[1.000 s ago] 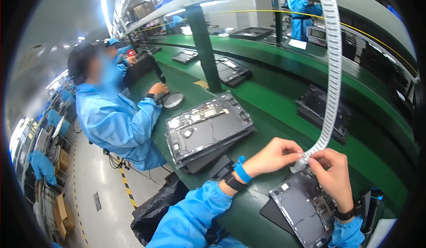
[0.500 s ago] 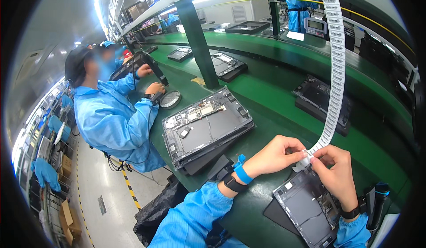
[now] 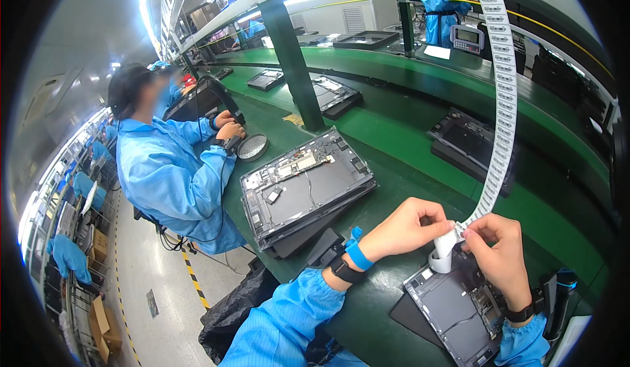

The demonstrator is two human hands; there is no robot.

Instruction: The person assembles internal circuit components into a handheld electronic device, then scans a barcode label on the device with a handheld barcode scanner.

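A long strip of white barcode labels (image 3: 502, 104) hangs down from above into my two hands. My left hand (image 3: 413, 226), with a blue strap and a black band at its wrist, is closed in a pinch on the strip's lower end. Bare white backing curls into a loop below those fingertips. Close beside it, my right hand (image 3: 497, 252) pinches the strip's edge with thumb and forefinger; whether a single label is loose cannot be made out. Under both hands lies an open laptop chassis (image 3: 443, 304) with a circuit board and cable, resting over a dark flat panel (image 3: 408, 320).
Left of my hands, stacked laptop chassis (image 3: 308, 193) lie on the green bench near a round dish (image 3: 252, 147). A co-worker (image 3: 174, 163) in blue sits beyond. More chassis (image 3: 462, 134) lie on the green line. A green post (image 3: 292, 58) rises ahead; a black handheld tool (image 3: 561, 301) stands right.
The strip's backing now curls out in a larger loop below my left fingers. A chassis on the line has shifted slightly left. The co-worker's hands have come together lower down.
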